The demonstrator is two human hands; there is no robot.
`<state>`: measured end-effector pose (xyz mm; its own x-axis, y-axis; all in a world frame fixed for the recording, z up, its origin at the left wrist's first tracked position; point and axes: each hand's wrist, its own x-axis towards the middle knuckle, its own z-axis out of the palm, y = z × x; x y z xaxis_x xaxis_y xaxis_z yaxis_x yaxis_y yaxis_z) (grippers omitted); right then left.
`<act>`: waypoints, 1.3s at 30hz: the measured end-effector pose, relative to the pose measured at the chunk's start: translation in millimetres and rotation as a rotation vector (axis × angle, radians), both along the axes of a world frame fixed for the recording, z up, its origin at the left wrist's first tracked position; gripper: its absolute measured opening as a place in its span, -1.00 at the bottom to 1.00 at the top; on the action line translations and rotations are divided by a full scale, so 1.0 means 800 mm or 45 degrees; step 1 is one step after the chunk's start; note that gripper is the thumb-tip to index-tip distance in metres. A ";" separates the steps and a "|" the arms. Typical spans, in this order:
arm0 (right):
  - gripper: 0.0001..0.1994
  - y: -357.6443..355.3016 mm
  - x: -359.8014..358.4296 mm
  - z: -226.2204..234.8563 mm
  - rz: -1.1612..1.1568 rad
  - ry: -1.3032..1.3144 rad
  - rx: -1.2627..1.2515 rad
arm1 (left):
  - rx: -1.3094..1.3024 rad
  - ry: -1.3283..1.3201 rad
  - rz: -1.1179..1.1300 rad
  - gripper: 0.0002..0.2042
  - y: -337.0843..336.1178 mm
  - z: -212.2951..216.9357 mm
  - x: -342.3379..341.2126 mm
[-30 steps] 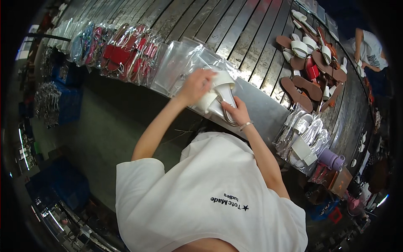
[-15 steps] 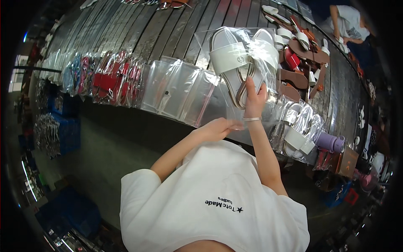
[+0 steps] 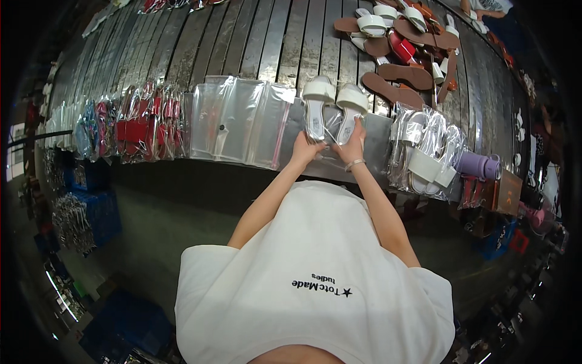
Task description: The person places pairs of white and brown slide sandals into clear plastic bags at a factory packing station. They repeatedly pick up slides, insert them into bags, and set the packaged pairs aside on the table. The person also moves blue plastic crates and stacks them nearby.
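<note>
A pair of white slide sandals, the left sandal (image 3: 318,92) and the right sandal (image 3: 351,100), lies at the near side of the table with toes pointing away from me. Clear plastic film shows around and between them. My left hand (image 3: 307,148) is closed at the heel end of the left sandal. At the other heel, my right hand (image 3: 351,147) grips the right sandal, its thumb along the outer side. A grey flat sheet (image 3: 377,136) lies under the pair. Just left of it rests a stack of clear plastic bags (image 3: 236,121).
Bagged red sandals (image 3: 148,127) stand in a row at the left. Bagged white sandals (image 3: 430,161) lie at the right, beside a purple cup-like object (image 3: 479,165). Loose brown-soled sandals (image 3: 406,76) are heaped beyond on the slatted table (image 3: 267,42). Blue crates (image 3: 97,209) sit lower left.
The sandals came down from above the table onto the grey sheet. My left hand moved up and right to the left heel; the right hand lowered with the pair.
</note>
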<state>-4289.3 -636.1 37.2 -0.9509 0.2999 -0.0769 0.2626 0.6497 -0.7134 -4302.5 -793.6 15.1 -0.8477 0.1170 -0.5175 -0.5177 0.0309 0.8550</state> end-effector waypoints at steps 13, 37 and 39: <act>-0.85 -0.088 0.020 0.032 0.942 0.120 0.260 | 0.028 -0.143 -0.124 -0.66 -0.077 0.029 0.003; -0.62 0.115 0.186 0.043 0.301 -0.844 -0.061 | -0.711 1.233 -0.486 -0.83 -0.123 0.057 -0.035; -0.69 0.074 0.101 0.074 0.359 0.111 0.431 | -0.757 1.524 -1.093 -0.75 -0.118 0.066 -0.067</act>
